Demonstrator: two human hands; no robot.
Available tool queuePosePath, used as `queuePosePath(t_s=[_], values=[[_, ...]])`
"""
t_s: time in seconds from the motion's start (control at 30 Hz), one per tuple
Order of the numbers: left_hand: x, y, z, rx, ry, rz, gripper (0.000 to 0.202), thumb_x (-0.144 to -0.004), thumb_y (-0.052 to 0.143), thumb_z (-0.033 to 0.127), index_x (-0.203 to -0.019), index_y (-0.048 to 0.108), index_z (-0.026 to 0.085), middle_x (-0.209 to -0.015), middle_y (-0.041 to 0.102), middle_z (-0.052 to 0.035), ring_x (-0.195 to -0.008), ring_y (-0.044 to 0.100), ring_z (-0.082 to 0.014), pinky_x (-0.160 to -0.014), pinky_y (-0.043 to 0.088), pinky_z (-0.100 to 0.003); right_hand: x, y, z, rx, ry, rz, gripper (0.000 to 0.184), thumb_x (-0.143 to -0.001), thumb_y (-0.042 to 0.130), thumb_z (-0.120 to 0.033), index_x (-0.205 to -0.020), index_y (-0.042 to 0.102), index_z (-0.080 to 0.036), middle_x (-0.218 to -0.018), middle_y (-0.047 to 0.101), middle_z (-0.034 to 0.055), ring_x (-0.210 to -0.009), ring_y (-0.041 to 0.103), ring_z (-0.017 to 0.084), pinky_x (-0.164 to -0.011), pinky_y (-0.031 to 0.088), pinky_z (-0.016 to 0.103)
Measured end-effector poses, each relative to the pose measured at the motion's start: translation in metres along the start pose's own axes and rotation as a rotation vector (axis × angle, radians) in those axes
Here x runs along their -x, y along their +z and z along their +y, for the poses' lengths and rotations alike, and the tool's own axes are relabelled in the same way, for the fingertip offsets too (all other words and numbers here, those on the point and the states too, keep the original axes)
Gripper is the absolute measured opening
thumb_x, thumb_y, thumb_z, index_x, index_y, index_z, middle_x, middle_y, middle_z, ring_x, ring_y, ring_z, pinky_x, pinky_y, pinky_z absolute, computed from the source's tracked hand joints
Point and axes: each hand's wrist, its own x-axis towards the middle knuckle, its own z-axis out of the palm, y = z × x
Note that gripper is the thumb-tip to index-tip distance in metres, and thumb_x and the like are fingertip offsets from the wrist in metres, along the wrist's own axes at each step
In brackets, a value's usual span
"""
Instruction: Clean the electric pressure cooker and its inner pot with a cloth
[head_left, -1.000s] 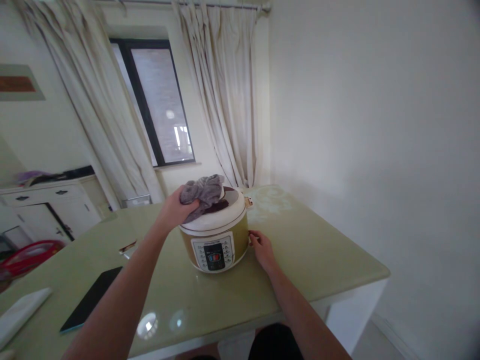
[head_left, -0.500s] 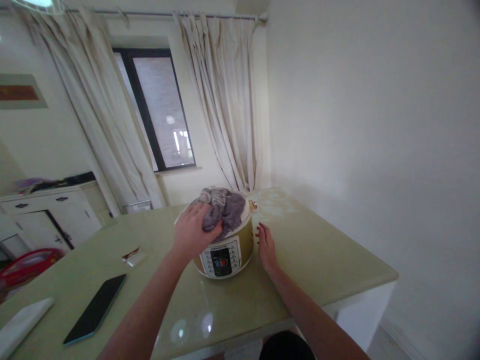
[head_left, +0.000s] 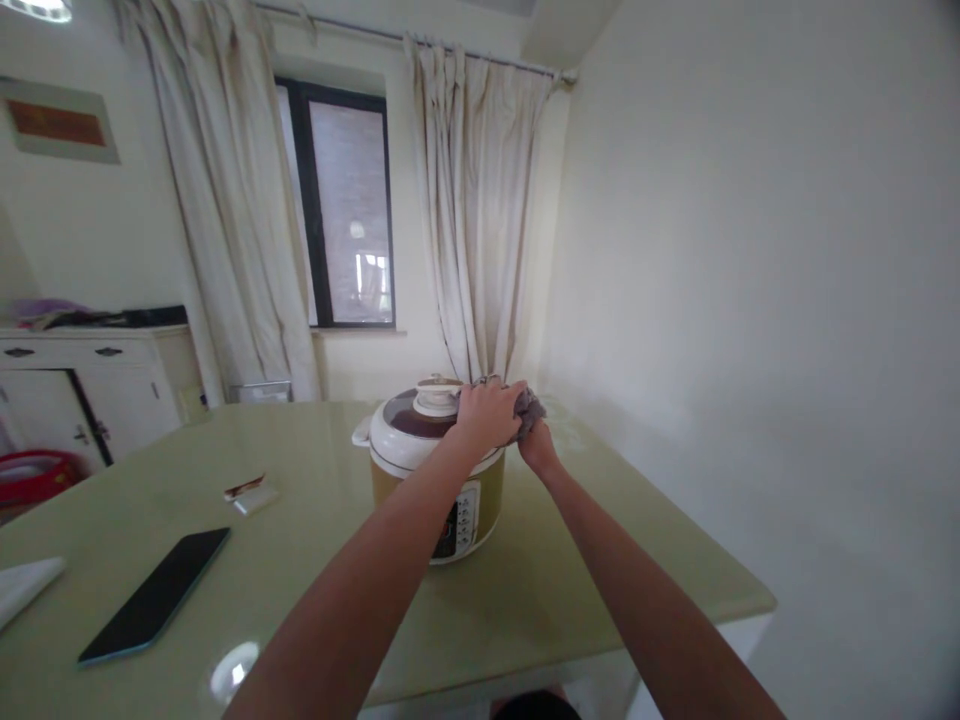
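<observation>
An electric pressure cooker [head_left: 405, 440] with a white-rimmed lid and a gold body stands on the green tabletop. My left hand [head_left: 487, 412] is closed on a grey cloth [head_left: 529, 412] at the right side of the lid. Close beside it, my right hand [head_left: 538, 447] touches the lower part of the same cloth; its fingers are mostly hidden behind the cloth and the cooker's edge. The lid's knob [head_left: 436, 395] shows uncovered. My left forearm hides part of the control panel [head_left: 466, 515].
On the table [head_left: 315, 560], a black tablet-like slab [head_left: 157, 595] lies at the left, near a small white packet [head_left: 253, 497] and a white object [head_left: 26, 588] at the edge. A wall [head_left: 712, 300] borders the right side. Curtains [head_left: 487, 200] hang behind.
My left hand has moved the cloth from the lid's top to its right side, uncovering the knob. My right hand has risen to meet the cloth. The view has shifted slightly.
</observation>
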Motion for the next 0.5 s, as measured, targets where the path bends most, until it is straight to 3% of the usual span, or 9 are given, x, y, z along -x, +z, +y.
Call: queuePosePath(t_s=[0.13, 0.23, 0.37, 0.5], values=[[0.045, -0.011, -0.024, 0.098, 0.186, 0.055, 0.043, -0.084, 0.070, 0.034, -0.127, 0.072, 0.035, -0.123, 0.075, -0.0048, -0.112, 0.071, -0.0306, -0.098, 0.052, -0.044, 0.001, 0.000, -0.007, 0.047, -0.063, -0.008, 0.031, -0.084, 0.067, -0.033, -0.112, 0.075, -0.022, -0.120, 0.076, 0.0145, -0.123, 0.065, 0.033, -0.105, 0.051, 0.045], [0.083, -0.019, -0.058, 0.178, 0.137, 0.117, 0.043, -0.082, 0.068, 0.032, -0.124, 0.074, 0.033, -0.131, 0.073, -0.0034, -0.112, 0.071, -0.0294, -0.102, 0.053, -0.043, 0.001, 0.002, -0.015, 0.096, -0.056, -0.014, 0.023, -0.088, 0.061, -0.031, -0.105, 0.074, -0.022, -0.108, 0.077, 0.0102, -0.108, 0.068, 0.028, -0.096, 0.052, 0.040], [0.099, -0.014, -0.126, 0.348, -0.126, 0.246, 0.049, -0.083, 0.061, 0.038, -0.129, 0.072, 0.023, -0.128, 0.075, -0.0079, -0.117, 0.070, -0.0308, -0.106, 0.053, -0.044, -0.005, 0.006, -0.027, 0.193, 0.001, -0.002, 0.024, -0.094, 0.049, -0.023, -0.092, 0.072, -0.019, -0.101, 0.075, 0.0089, -0.097, 0.065, 0.022, -0.091, 0.047, 0.032], [0.079, 0.003, -0.186, 0.662, -0.487, 0.326, 0.042, -0.071, 0.071, 0.042, -0.104, 0.078, 0.017, -0.095, 0.081, -0.0086, -0.097, 0.074, -0.0321, -0.094, 0.059, -0.044, -0.017, 0.013, -0.035, 0.263, 0.063, 0.004, 0.028, -0.098, 0.046, -0.023, -0.092, 0.073, -0.018, -0.103, 0.073, 0.0115, -0.098, 0.064, 0.023, -0.089, 0.045, 0.032]])
